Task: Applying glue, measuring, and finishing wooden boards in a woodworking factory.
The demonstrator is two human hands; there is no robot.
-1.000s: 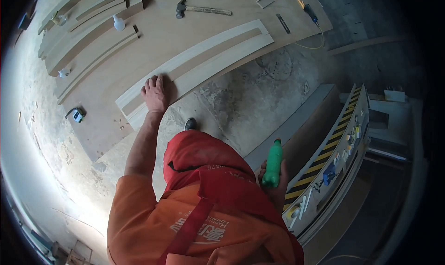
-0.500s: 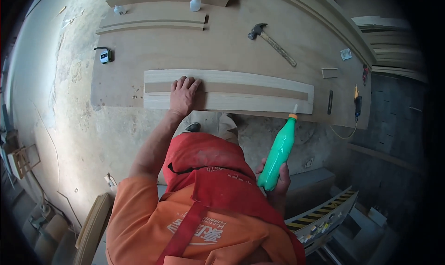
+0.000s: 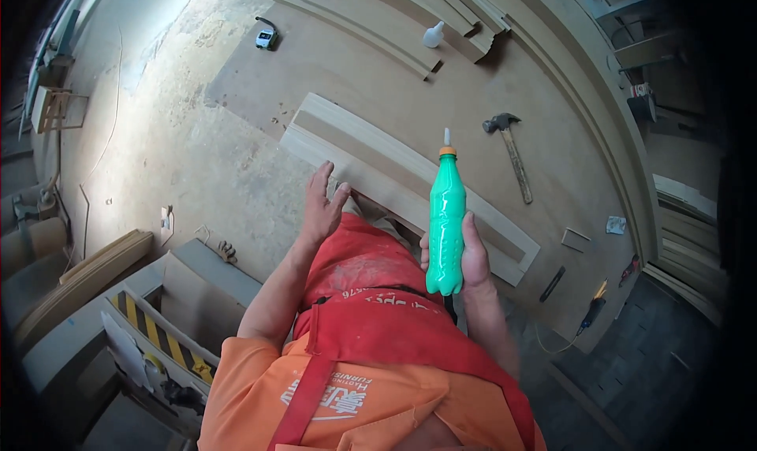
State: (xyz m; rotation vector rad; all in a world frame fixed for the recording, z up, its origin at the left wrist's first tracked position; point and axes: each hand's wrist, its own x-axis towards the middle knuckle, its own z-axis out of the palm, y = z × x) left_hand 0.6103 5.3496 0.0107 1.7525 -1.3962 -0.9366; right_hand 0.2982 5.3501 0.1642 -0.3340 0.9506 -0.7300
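Green btl in R hand, grip round lower half; L hand, thumb spread, nr board

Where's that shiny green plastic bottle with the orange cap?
In the head view, just right of centre: the bottle is in the right hand, partly hiding the long pale wooden board.

- The wooden table, clocked from its centre: a striped board stretches from nine toward five.
- A hammer lies at three.
- A tape measure sits at ten; slender wood strips rest at eleven.
- A small square packet lies at four, a dark flat bar at five.
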